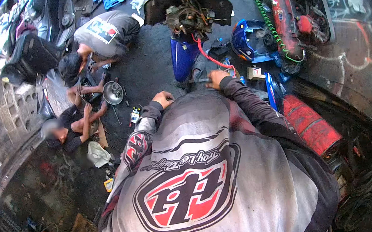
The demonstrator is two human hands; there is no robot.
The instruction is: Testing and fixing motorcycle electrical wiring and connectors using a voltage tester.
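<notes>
In front of me stands a stripped motorcycle, its blue front fender (183, 60) pointing toward me and its headstock wiring (188, 18) exposed. My left hand (163, 99) is just left of the fender's near end, its fingers curled and partly hidden. To the right of the fender, my right hand (215, 79) is closed, with a thin greyish piece showing beside its fingers, too small to name. What my left hand holds, if anything, is hidden. A red coiled air hose (210, 58) runs from beside the fender down past my right hand.
Two people, one in a grey shirt (104, 33) and one in black (76, 128), work at the left around a metal bowl (113, 92). At the right are a blue fairing (246, 42), a green coiled hose (265, 16), a red compressor (297, 17) and a red cylinder (310, 123).
</notes>
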